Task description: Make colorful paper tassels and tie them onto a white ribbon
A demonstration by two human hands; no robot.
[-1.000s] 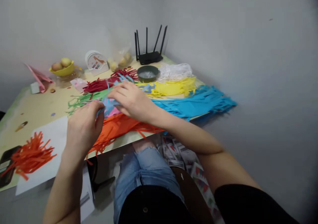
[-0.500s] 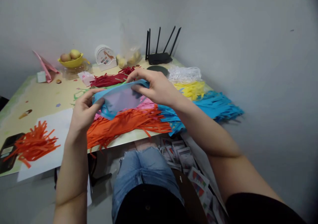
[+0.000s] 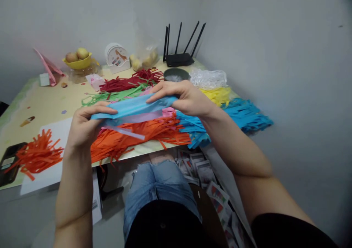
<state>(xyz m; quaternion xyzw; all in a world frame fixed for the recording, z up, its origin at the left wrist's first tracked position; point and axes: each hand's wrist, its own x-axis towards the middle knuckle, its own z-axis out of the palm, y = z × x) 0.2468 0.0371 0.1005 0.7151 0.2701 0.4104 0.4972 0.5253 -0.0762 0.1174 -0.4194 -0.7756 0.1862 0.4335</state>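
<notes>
Stretched between my two hands is a blue strip bundle (image 3: pixel 132 107), with pale translucent, film-like material hanging below it. My left hand (image 3: pixel 85 123) pinches its left end, thumb below and fingers on top. At the other end, my right hand (image 3: pixel 188 98) grips it the same way. Just beneath lies a pile of orange strips (image 3: pixel 137 134) at the table's near edge, partly covered by the bundle. Pink strips (image 3: pixel 169 111) show behind the orange ones, while blue strips (image 3: pixel 242 116) spread out to the right.
Dark red strips (image 3: pixel 123 84), green strips (image 3: pixel 115 96), yellow strips (image 3: pixel 217 95) and white strips (image 3: pixel 209 78) lie farther back. A green bowl (image 3: pixel 176 72) sits before a black router (image 3: pixel 180 59). At left are a small orange bunch (image 3: pixel 41 152), a phone (image 3: pixel 9 167) and white paper (image 3: pixel 57 129).
My hands have moved apart, drawing the blue bundle out longer and flatter. A pale strip now hangs below it. The view has shifted slightly.
</notes>
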